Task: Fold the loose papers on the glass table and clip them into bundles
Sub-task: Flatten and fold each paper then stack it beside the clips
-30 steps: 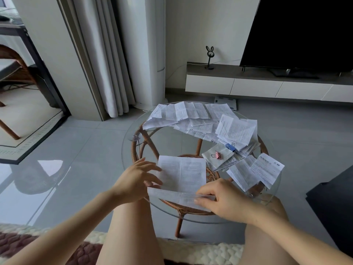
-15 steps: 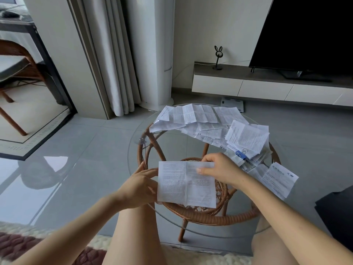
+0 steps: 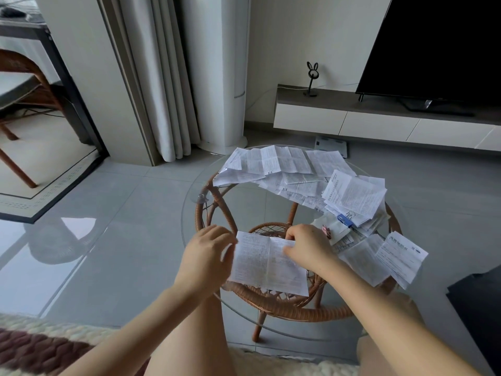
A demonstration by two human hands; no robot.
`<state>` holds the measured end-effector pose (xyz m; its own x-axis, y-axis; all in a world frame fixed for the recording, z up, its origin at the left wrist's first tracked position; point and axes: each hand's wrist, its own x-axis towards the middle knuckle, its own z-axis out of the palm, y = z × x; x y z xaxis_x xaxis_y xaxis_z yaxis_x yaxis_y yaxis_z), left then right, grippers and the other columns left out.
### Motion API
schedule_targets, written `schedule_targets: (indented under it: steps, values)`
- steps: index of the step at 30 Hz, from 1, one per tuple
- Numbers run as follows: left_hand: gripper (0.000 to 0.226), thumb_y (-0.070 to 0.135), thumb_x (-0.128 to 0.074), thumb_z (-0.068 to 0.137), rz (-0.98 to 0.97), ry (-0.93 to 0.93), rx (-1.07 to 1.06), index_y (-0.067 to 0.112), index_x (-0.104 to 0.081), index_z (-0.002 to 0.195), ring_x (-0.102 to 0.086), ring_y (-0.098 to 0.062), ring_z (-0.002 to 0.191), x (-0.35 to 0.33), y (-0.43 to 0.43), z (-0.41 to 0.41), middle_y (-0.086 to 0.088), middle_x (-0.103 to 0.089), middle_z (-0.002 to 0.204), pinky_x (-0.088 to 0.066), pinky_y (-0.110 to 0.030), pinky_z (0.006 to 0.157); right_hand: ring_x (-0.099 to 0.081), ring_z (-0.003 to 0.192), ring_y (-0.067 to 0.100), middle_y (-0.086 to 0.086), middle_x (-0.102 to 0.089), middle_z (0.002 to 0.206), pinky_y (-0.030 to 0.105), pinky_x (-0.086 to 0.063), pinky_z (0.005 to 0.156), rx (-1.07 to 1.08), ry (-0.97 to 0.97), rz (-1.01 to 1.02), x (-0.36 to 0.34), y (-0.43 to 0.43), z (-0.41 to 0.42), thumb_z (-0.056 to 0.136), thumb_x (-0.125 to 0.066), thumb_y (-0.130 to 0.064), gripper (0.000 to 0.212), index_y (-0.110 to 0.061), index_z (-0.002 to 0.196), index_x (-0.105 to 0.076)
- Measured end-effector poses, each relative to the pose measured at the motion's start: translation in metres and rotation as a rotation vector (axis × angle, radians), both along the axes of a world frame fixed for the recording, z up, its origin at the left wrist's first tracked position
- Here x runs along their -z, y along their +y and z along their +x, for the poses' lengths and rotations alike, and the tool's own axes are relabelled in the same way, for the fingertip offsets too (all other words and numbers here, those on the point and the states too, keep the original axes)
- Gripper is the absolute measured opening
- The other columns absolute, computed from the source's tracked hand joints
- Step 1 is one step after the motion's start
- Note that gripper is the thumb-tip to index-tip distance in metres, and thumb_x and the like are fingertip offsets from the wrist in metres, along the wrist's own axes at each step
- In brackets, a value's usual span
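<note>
Big black TV (image 3: 439, 44) on a long low cabinet (image 3: 379, 123). Little black bunny stand (image 3: 312, 77) near the TV. Pale curtain (image 3: 160, 77) next to a tall white tube (image 3: 217, 71). Brown chair (image 3: 24, 77) far left. Shiny grey floor (image 3: 108, 226). Fluffy blanket (image 3: 40, 343) at the bottom.
</note>
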<state>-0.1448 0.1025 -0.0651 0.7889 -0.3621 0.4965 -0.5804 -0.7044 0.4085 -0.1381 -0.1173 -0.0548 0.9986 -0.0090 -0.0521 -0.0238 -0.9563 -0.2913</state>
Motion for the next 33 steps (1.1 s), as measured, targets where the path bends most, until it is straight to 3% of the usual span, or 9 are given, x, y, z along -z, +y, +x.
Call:
schedule_targets:
  steps: [4,8,12,15,21,23,27,30,33]
  values:
    - [0.017,0.012,-0.064,0.085,0.152,0.019,0.192,0.014,-0.075,0.098,-0.065,-0.017,0.103,0.001,-0.036,-0.010,-0.001,-0.071,0.108,-0.048,-0.029,0.094,-0.055,0.071,0.015,-0.002,-0.064,0.078,0.021,-0.031,0.050,0.009,-0.002,-0.002,0.000,-0.001,0.001,0.083,-0.061,-0.019,0.007,-0.014,0.082,-0.066]
    - [0.042,0.029,-0.035,0.096,0.313,0.134,0.207,0.009,-0.066,0.119,-0.056,-0.030,0.121,0.019,-0.055,-0.010,-0.010,-0.062,0.127,-0.039,-0.042,0.103,-0.058,0.077,0.020,0.001,-0.066,0.079,0.026,-0.036,0.058,0.017,-0.025,-0.032,-0.003,0.002,-0.001,0.085,-0.058,-0.021,0.013,-0.013,0.079,-0.066]
    - [0.069,0.046,-0.003,0.093,0.422,0.218,0.204,0.018,-0.030,0.149,-0.010,-0.024,0.147,0.030,-0.052,-0.013,-0.001,-0.021,0.157,0.012,-0.036,0.114,-0.054,0.075,0.018,0.001,-0.065,0.081,0.024,-0.031,0.053,0.014,-0.024,-0.030,-0.003,0.002,-0.004,0.087,-0.058,-0.021,0.012,-0.013,0.083,-0.065]
    - [0.073,0.049,0.009,0.087,0.477,0.230,0.208,0.023,-0.011,0.152,0.010,-0.018,0.146,0.034,-0.050,-0.013,0.004,-0.001,0.159,0.025,-0.029,0.109,-0.054,0.076,0.018,0.001,-0.066,0.084,0.023,-0.028,0.051,0.026,-0.032,-0.037,-0.002,0.003,-0.005,0.087,-0.057,-0.020,0.012,-0.012,0.086,-0.065]
    - [0.085,0.055,0.027,0.080,0.501,0.229,0.223,0.022,-0.004,0.152,0.016,-0.018,0.145,0.037,-0.051,-0.013,0.003,0.008,0.157,0.023,-0.033,0.112,-0.059,0.093,0.020,0.000,-0.066,0.099,0.024,-0.035,0.065,0.045,-0.019,-0.029,-0.002,0.006,-0.006,0.090,-0.058,-0.022,0.013,-0.015,0.100,-0.062]
    - [0.087,0.055,0.028,0.080,0.490,0.221,0.226,0.021,-0.007,0.152,0.013,-0.019,0.145,0.041,-0.052,-0.013,0.002,0.004,0.157,0.021,-0.033,0.113,-0.057,0.101,0.021,0.000,-0.063,0.109,0.026,-0.041,0.071,0.009,-0.151,-0.076,-0.002,0.011,-0.015,0.087,-0.064,-0.016,0.024,-0.017,0.110,-0.058]
    - [0.071,0.050,0.006,0.093,0.509,0.152,0.203,0.016,-0.018,0.151,0.003,-0.025,0.145,0.039,-0.053,-0.011,-0.003,-0.007,0.158,0.010,-0.039,0.117,-0.061,0.089,0.020,0.002,-0.067,0.094,0.029,-0.054,0.072,-0.125,-0.471,-0.087,0.008,0.031,-0.056,0.066,-0.079,-0.008,0.030,-0.013,0.093,-0.068]
    - [0.078,0.050,0.014,0.081,0.593,0.201,0.218,0.020,0.001,0.151,0.018,-0.020,0.144,0.045,-0.051,-0.010,0.004,0.015,0.154,0.021,-0.034,0.113,-0.065,0.083,0.016,-0.002,-0.068,0.089,0.026,-0.056,0.071,-0.186,-0.432,0.003,0.027,0.036,-0.086,0.064,-0.082,-0.008,0.030,-0.015,0.090,-0.070]
    - [0.068,0.048,-0.002,0.096,0.595,0.170,0.215,0.013,-0.025,0.150,-0.015,-0.028,0.144,0.043,-0.048,-0.007,-0.005,-0.019,0.156,-0.009,-0.044,0.119,-0.067,0.092,0.012,-0.006,-0.070,0.103,0.020,-0.052,0.076,-0.103,-0.378,0.102,0.039,0.028,-0.095,0.067,-0.081,-0.008,0.040,-0.018,0.104,-0.071]
